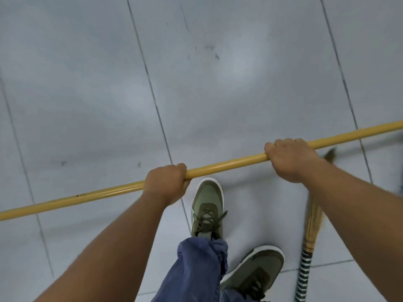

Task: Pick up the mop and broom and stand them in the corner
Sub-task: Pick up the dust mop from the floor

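Left hand [166,185] and right hand [292,161], each grip clenching the mop handle [226,163], carrying it level, probably for balance; broom [310,223] lying on the floor [87,83].

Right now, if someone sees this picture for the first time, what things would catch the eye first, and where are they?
First comes the long yellow pole, crossing the whole view at a slant, gripped by the left hand near the middle and the right hand further right. Below them, green sneakers step on the grey tiled floor. At lower right, a straw broom with a striped handle lies on the floor.
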A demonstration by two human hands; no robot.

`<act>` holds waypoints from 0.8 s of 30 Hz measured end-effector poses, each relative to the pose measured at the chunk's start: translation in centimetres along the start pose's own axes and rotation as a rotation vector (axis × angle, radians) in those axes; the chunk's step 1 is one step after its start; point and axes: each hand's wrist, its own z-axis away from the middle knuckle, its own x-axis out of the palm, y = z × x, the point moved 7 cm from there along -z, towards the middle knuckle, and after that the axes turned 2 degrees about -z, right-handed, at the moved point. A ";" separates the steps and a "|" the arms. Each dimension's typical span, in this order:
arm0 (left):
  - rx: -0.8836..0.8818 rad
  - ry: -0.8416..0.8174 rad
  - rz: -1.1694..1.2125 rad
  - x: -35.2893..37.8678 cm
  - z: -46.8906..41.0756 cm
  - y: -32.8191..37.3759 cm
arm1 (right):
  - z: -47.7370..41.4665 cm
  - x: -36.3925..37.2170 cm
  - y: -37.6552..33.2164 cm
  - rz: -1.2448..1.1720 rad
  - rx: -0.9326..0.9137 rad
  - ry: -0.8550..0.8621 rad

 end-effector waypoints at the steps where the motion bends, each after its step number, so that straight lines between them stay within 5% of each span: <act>1: 0.014 0.004 -0.011 -1.4 1.0 -0.1 | 1.0 -1.0 -0.2 -0.011 -0.006 -0.006; 7: 0.063 0.019 -0.079 -11.4 7.0 -2.0 | 8.5 -9.5 -1.2 -0.085 0.014 0.071; 13: 0.120 0.122 -0.142 -29.8 18.0 -1.6 | 23.0 -24.2 -1.1 -0.138 0.063 0.171; 24: 0.124 0.687 -0.373 -62.8 38.7 -1.0 | 47.3 -46.4 -2.5 -0.122 0.215 0.619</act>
